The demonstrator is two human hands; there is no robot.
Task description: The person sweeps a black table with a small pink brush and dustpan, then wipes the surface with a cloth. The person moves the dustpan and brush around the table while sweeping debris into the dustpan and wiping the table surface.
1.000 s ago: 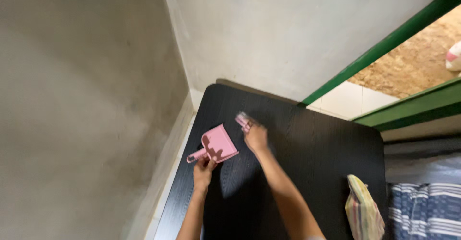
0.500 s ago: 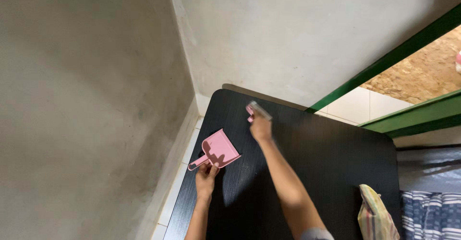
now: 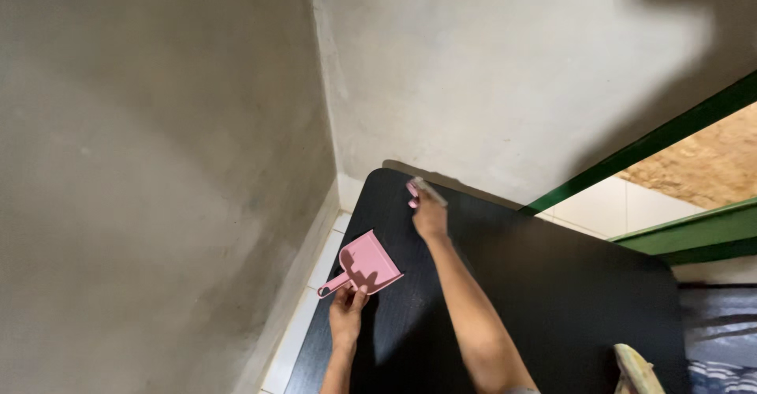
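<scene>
A small pink dustpan (image 3: 367,263) is pinched at its rear edge by the left hand (image 3: 347,309) and kept tilted on the left side of the black table (image 3: 552,283), its mouth turned toward the table's middle. A pink hand brush (image 3: 419,192) is gripped in the closed right hand (image 3: 430,220) near the far corner, close to the wall (image 3: 505,70). No crumbs or dust can be made out on the dark top or in the pan, so how much has been swept cannot be told; the brush is judged to be at the far end of a stroke, well apart from the pan. A striped cloth (image 3: 637,370) lies at the near right edge. No packages, labels or signs are seen.
</scene>
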